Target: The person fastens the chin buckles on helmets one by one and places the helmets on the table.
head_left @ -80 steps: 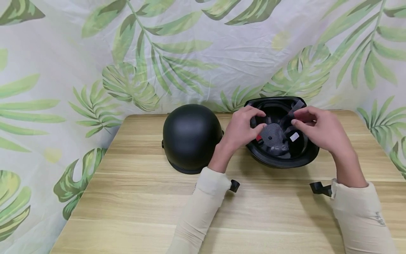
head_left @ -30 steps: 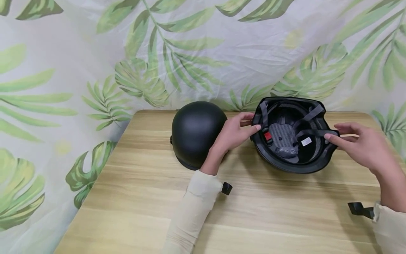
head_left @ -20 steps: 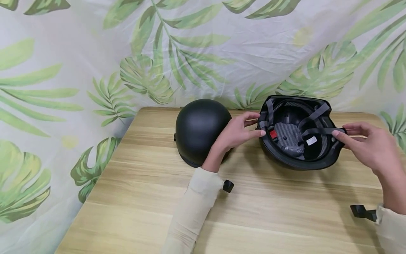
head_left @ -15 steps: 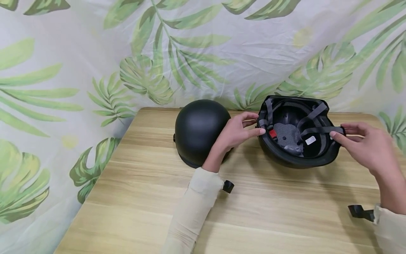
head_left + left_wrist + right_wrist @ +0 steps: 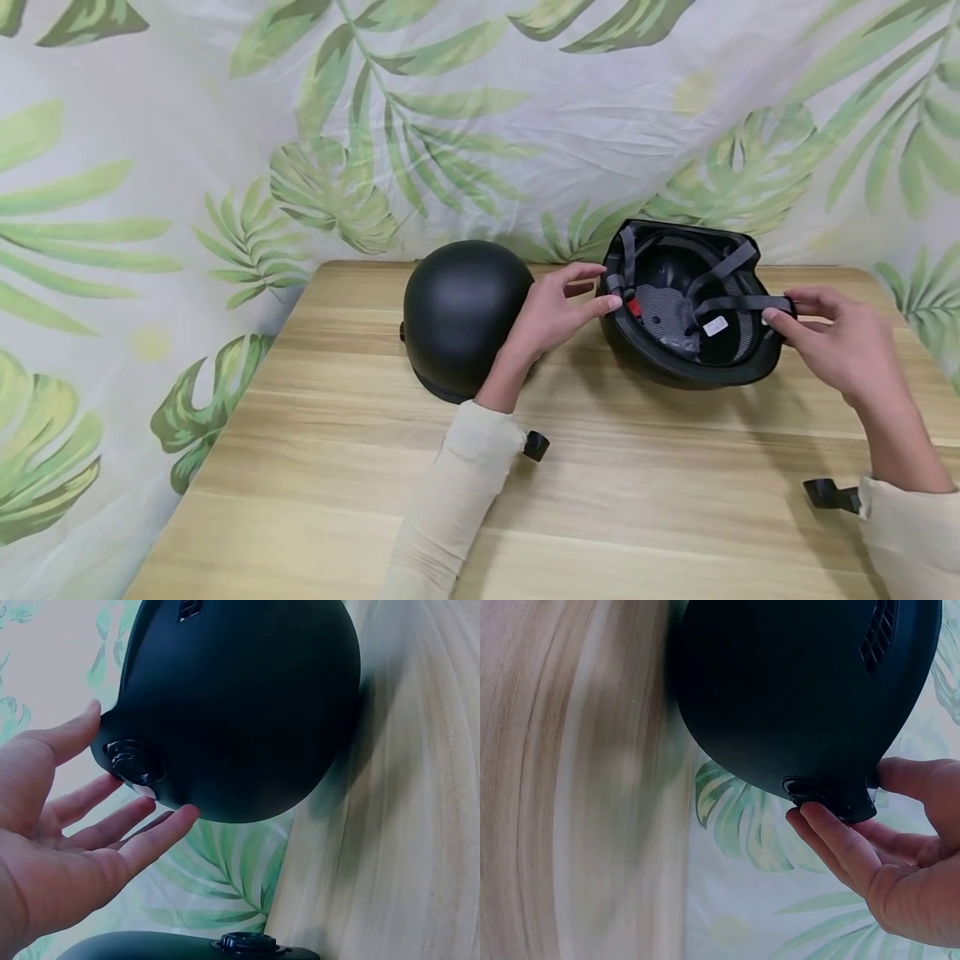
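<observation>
An upturned black helmet (image 5: 675, 367) sits at the back right in the head view, its padded inside facing me. Grey straps (image 5: 742, 302) and a red buckle piece (image 5: 634, 307) show within it. My left hand (image 5: 551, 312) holds its left rim, thumb over the edge and fingers beneath. On the opposite side my right hand (image 5: 836, 342) pinches the right rim where a strap crosses. Both wrist views show the smooth shell and a round side knob (image 5: 133, 760) near the fingers. Whether the shell touches the table cannot be told.
A second black helmet (image 5: 465, 321) stands dome up on the wooden table (image 5: 337, 500), just left of my left hand and partly behind it. Behind the table hangs a leaf-patterned cloth (image 5: 465, 125). Black wrist mounts (image 5: 536, 446) stick out from both sleeves.
My hands have moved from the straps inside the helmet out to its two sides and taken hold of the rim. Lately the helmet has tipped slightly.
</observation>
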A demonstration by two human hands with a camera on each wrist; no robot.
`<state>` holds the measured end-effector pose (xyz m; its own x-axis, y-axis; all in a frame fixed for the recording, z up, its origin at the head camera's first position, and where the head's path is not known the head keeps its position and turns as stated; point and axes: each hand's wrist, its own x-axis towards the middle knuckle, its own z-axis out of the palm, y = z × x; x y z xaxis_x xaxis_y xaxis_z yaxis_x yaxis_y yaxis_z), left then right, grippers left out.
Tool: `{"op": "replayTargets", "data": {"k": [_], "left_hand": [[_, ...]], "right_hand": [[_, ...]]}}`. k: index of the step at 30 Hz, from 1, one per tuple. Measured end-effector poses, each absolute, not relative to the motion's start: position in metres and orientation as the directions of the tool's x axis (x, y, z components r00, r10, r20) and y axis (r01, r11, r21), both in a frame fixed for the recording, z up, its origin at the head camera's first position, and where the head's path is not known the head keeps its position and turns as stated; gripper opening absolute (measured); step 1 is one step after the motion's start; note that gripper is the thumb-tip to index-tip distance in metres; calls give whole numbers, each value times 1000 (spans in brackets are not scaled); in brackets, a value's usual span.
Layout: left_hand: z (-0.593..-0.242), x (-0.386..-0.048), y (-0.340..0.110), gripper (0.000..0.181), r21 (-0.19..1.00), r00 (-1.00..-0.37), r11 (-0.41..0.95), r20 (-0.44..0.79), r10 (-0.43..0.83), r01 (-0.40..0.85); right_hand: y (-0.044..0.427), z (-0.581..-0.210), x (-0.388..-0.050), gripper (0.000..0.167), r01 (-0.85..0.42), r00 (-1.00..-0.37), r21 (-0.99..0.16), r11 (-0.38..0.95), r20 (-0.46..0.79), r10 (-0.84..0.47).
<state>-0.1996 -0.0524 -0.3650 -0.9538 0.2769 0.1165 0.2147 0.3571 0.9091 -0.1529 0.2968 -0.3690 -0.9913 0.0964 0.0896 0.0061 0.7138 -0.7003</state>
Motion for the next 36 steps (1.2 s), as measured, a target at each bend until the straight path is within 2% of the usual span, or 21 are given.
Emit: {"op": "replayTargets", "data": {"k": [13,23,27,36], "left_hand": [[-366,-196,-45,55,886,-943,353,219,250,299],[-371,-203,-43,50,927,-911,173,268,313,332],[-373,-203,-39,55,917,-908,197,277,314,347],[-370,-200,-32,55,904,-914,207,321,247,374]], "right_hand": [[296,-379,-155,64,-3,-998,-736,677,43,42],[299,-382,-159,64,-36,-998,-742,669,67,20],[299,-383,-161,63,-43,-997,-727,685,71,12],[298,-387,-163,63,-39,-998,-722,691,-9,-66]]}}
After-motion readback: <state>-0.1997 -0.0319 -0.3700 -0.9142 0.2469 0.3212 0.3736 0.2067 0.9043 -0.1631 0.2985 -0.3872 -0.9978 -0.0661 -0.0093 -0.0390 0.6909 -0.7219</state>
